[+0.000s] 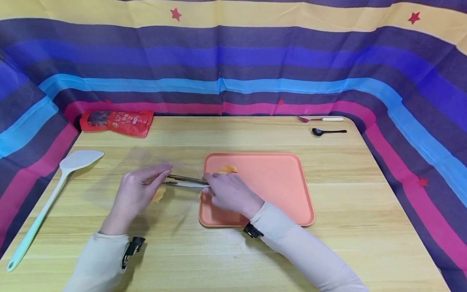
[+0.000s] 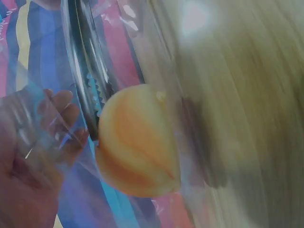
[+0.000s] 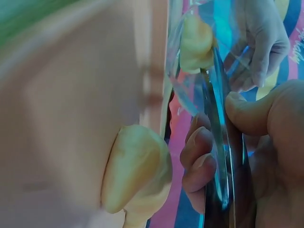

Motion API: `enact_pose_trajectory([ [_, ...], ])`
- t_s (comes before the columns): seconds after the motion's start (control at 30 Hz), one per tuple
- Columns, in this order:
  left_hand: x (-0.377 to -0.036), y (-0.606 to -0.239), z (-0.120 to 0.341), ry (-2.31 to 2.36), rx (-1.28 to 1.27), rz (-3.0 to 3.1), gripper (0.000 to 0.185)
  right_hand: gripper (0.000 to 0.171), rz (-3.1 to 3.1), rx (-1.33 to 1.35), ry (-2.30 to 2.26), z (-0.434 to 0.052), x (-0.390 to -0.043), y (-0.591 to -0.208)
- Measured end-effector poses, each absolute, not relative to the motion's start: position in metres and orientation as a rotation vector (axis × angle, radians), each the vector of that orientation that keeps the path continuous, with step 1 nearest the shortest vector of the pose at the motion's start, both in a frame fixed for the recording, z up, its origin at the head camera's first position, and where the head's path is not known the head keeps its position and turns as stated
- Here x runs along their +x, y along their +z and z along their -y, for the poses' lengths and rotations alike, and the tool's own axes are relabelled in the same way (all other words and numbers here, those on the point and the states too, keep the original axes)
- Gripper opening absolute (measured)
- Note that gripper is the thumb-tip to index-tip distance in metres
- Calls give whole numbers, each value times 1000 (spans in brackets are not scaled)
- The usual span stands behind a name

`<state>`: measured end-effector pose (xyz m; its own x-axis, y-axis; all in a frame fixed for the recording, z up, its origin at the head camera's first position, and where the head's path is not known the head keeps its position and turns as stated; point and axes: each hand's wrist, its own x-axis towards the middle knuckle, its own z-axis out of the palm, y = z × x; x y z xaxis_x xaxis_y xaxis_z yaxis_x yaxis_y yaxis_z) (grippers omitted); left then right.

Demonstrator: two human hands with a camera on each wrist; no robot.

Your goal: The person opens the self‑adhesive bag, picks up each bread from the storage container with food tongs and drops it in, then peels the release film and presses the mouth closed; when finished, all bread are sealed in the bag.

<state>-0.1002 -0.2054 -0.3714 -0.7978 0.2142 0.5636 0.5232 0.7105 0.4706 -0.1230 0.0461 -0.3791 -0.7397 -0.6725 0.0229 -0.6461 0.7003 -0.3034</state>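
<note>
My left hand (image 1: 140,188) pinches the edge of a clear plastic bag (image 1: 133,158), with thumb and fingers together. Inside the bag sits a round golden bun (image 2: 135,142), partly hidden by that hand in the head view. Metal tongs (image 1: 187,181) reach leftward into the bag from my right hand (image 1: 233,194), whose fingers and thumb wrap their arms. In the left wrist view, the toothed tips lie against the bun's side; whether they squeeze it I cannot tell. Another golden bread piece (image 1: 228,169) lies on the pink tray (image 1: 277,190), just beyond my right hand.
A red food pouch (image 1: 116,123) lies at the back left. Along the left edge is a spatula (image 1: 62,178) with a pale green handle. A small fork (image 1: 321,119) and a black spoon (image 1: 326,132) lie at the back right. Striped cloth (image 1: 255,56) encloses the table.
</note>
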Motion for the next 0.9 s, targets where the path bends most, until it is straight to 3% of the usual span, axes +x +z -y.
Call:
enact_pose_trajectory([
  [0.43,-100,-370,198,-884,-576,2377,21,18,-2825,-1021,-475,-43,-126,-379],
  [0.67,-103,-370,195,-950,-547,2337,25,45,-2751,-1067,-421,-37,-124,-376],
  [0.9,-105,-370,189,-973,-549,2288,24,16,-2731,-1153,-432,-33,-123,-377],
])
